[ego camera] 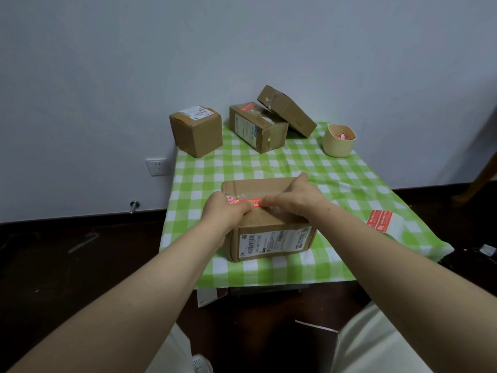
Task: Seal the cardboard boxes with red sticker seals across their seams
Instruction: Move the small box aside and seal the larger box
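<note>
A brown cardboard box (271,238) with a white shipping label on its near side sits at the front middle of the table. A red sticker seal (243,201) lies along the seam on its top. My left hand (224,211) rests on the box's left top edge, thumb pressing the seal. My right hand (293,196) lies flat on the top, fingertips on the seal's right end. Three more boxes stand at the back: a cube (196,130), a box with a red seal (256,127), and a flat one (286,110) leaning on it.
A green-and-white checked cloth (336,179) covers the small table. A beige bowl (338,141) with red stickers stands at the back right. A sheet of red stickers (383,220) lies near the right edge. A wall socket (156,166) is at the left; dark floor surrounds the table.
</note>
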Demonstrator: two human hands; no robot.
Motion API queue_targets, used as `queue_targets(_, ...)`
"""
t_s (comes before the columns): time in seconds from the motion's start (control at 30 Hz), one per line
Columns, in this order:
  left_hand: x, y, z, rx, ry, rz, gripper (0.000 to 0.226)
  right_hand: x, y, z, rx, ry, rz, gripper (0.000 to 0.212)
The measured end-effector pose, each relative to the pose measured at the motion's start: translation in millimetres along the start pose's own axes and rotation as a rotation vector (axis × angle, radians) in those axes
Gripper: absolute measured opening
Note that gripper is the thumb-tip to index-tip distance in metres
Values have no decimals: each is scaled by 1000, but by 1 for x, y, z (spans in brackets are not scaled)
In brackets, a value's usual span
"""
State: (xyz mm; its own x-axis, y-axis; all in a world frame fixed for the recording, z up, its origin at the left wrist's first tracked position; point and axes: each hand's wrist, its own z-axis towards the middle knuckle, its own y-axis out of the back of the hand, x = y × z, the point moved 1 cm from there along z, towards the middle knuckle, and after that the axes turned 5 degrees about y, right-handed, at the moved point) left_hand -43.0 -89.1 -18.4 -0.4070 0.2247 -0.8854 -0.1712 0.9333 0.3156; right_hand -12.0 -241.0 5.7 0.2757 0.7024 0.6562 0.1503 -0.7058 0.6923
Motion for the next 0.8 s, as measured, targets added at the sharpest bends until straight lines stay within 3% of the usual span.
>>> queue_targets(0.17,-1,-2,-1,-17,9,4,38,2,-1,-3,-6,2,-18,132)
queue_targets(0.33,-4,3,-2,41,52,-18,31,2,2,-5,15,-12,57,120)
queue_targets(0.4,-6,6,-4,77,77,-50,29,3,6,-9,24,-12,79,109)
queue_targets(0.53,-10,14,-12,141,124,-188,18,-3,16,-13,48,22,177,63)
queue_targets(0.67,-7,14,-21,122,124,-263,4,-5,15,-12,24,38,187,52)
queue_targets(0.73,-10,14,-23,124,149,-316,11,-4,16,-10,19,22,254,45)
queue_targets(0.8,-11,17,-22,106,97,-249,37,-6,19,-12,-21,78,213,55)
